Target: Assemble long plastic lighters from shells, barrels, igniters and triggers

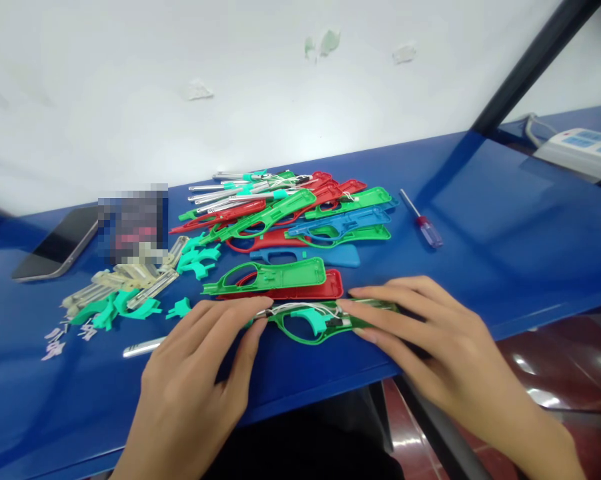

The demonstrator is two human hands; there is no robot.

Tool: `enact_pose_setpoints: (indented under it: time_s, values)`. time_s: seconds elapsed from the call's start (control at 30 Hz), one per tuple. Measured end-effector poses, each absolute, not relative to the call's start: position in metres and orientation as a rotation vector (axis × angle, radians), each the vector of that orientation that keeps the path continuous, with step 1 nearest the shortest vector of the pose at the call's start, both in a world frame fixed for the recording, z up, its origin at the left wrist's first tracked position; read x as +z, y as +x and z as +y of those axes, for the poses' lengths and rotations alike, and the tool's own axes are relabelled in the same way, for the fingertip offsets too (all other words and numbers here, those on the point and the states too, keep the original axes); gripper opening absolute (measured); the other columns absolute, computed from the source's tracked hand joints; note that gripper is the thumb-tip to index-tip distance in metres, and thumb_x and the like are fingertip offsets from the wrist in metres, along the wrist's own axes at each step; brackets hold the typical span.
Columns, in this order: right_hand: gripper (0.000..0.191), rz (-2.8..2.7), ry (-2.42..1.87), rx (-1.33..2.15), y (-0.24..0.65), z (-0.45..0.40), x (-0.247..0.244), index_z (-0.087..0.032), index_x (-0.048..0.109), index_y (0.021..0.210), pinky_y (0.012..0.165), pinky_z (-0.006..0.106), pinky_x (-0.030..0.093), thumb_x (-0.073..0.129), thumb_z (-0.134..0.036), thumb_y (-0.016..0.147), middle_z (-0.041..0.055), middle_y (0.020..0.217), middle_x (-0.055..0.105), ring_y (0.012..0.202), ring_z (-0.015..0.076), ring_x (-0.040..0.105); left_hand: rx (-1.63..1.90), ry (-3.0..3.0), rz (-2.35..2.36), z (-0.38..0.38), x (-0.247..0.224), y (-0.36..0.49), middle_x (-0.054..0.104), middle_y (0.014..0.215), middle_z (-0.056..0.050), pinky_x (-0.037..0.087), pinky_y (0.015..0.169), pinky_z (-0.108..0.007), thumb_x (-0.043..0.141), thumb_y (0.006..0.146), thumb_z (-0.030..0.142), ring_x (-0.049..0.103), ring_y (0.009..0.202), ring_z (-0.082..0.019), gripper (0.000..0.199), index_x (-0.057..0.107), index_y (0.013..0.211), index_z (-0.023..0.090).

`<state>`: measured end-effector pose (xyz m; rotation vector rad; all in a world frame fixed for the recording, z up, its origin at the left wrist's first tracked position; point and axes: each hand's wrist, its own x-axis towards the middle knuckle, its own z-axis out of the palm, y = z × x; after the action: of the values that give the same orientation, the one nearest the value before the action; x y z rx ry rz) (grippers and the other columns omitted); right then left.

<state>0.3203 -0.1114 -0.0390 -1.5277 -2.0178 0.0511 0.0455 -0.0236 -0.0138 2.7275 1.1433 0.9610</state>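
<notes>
Near the table's front edge lies a green long-reach lighter (300, 339), with a teal trigger (314, 320) and white wires in its open half shell. Thumb and fingers of my left hand (193, 370) pinch its nozzle end, where the silvery tube begins. At the handle end, my right hand (443, 340) grips the shell and covers most of it. Just beyond my fingers are a green half shell (295, 275) and a red half shell (333, 285) partly under it. A silvery metal tube (143, 347) pokes out beside my left hand.
Behind is a pile of red, green and blue shells (300, 217) with metal tubes. Loose teal triggers (197, 257), clear tanks (153, 287) and small screws (54, 347) lie left, near a phone (60, 243). A screwdriver (427, 230) lies right; a power strip (585, 150) is farther right.
</notes>
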Motion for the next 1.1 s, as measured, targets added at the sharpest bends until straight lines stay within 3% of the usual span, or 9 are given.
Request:
enact_pose_setpoints:
  time_s: [0.2,0.47,0.73,0.93,1.1]
  values:
    - [0.036,-2.016,-1.514,0.046,0.3209,-0.1103,-0.0399,-0.038,0.066,0.145,0.101,0.04,0.053,0.062,-0.024,0.112,-0.0044,0.138,0.075,0.12,0.0215,0.061,0.941,2.736,1.071,-0.0202,-0.0132,0.0455,0.079,0.11,0.003,0.055,0.1,-0.028,0.062,0.109,0.019,0.074,0.102,-0.015,0.015,0.07,0.119,0.027]
    - [0.037,-2.013,-1.526,0.033,0.3206,-0.1108,-0.0394,-0.038,0.067,0.145,0.099,0.04,0.055,0.063,-0.023,0.111,-0.0036,0.137,0.076,0.118,0.0226,0.063,0.91,2.715,1.082,-0.0208,-0.0179,0.0454,0.074,0.121,-0.002,0.056,0.099,-0.029,0.062,0.11,0.021,0.073,0.108,-0.016,0.018,0.074,0.123,0.027]
    - [0.037,-2.01,-1.52,0.04,0.3202,-0.1104,-0.0389,-0.037,0.066,0.145,0.099,0.04,0.055,0.063,-0.024,0.111,-0.0042,0.137,0.076,0.118,0.0215,0.062,0.879,2.757,1.034,-0.0184,-0.0173,0.0435,0.071,0.124,-0.001,0.057,0.097,-0.024,0.057,0.111,0.013,0.073,0.106,-0.013,0.03,0.071,0.132,0.028]
    - [0.037,-2.012,-1.514,0.042,0.3204,-0.1103,-0.0391,-0.037,0.066,0.145,0.1,0.041,0.055,0.063,-0.024,0.111,-0.0037,0.137,0.076,0.119,0.0217,0.062,0.929,2.736,1.092,-0.0207,-0.0139,0.049,0.073,0.122,-0.002,0.06,0.095,-0.028,0.067,0.107,0.022,0.074,0.105,-0.016,0.02,0.075,0.124,0.029]
    - [0.036,-2.018,-1.513,0.032,0.3205,-0.1108,-0.039,-0.036,0.066,0.145,0.099,0.041,0.056,0.063,-0.023,0.111,-0.0032,0.136,0.076,0.118,0.0221,0.062,0.979,2.735,1.116,-0.0224,-0.0146,0.0519,0.074,0.116,0.0,0.059,0.092,-0.026,0.068,0.106,0.02,0.075,0.1,-0.014,0.015,0.076,0.117,0.028]
